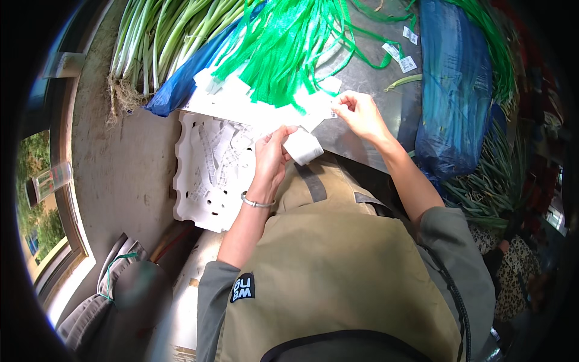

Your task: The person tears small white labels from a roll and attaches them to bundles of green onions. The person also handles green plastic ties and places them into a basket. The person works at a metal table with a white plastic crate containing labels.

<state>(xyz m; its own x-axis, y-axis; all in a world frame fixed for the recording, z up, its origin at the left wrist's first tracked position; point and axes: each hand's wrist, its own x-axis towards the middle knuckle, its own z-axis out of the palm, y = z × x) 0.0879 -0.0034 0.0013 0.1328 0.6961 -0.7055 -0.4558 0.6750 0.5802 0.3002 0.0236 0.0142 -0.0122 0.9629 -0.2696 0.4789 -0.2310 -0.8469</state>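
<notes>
My left hand (270, 156) grips a roll of white labels (306, 148) by its edge, close to my apron (334, 253). The thumb and fingertips of my right hand (362, 116) are pinched together at a small printed label (333, 114), beside the end of a green strap. A thick bunch of green mesh straps (285, 59) spreads over the metal tabletop (362, 145) just beyond both hands. White labels lie under and among the strap ends; strong glare hides their detail. Three labelled strap ends, one with a label (407, 64), rest farther right.
Left of my hands, a white plastic crate (185, 190) holds used label backing strips (212, 154). Leeks or large scallions (149, 50) lie at upper left by blue plastic film (169, 97). A blue-wrapped bundle (454, 90) lies right, near loose green onions (493, 176). A person in patterned clothing (515, 276) is at far right.
</notes>
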